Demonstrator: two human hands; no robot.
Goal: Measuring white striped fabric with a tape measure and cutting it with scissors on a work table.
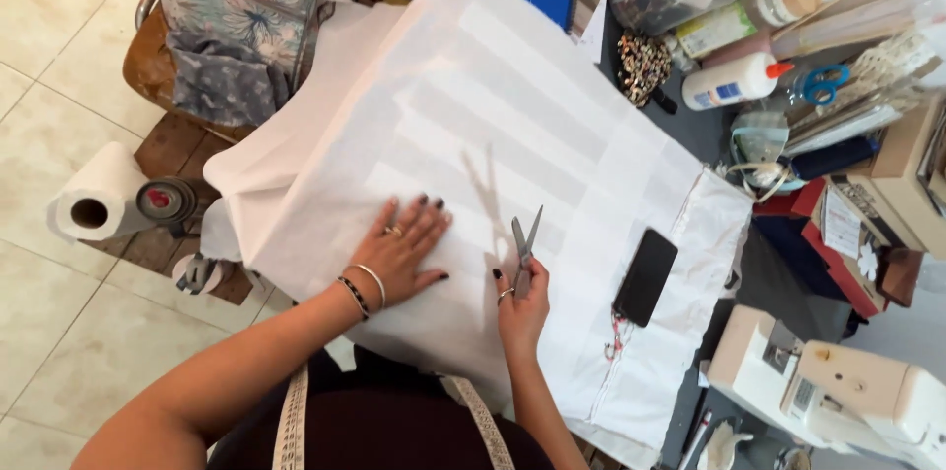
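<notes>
White fabric (pixel 512 105) is lying spread flat across the worktop, filling mid-frame, faint folded bands showing, left edge draping off. Scissors (pixel 524 245), silver blades, are standing slightly open, tips pointing up-frame, lower centre over the fabric, casting a shadow on it.

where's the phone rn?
Head view, right of centre: the black phone lies face down on the white fabric, just right of the right hand holding scissors, left of the sewing machine.
</notes>
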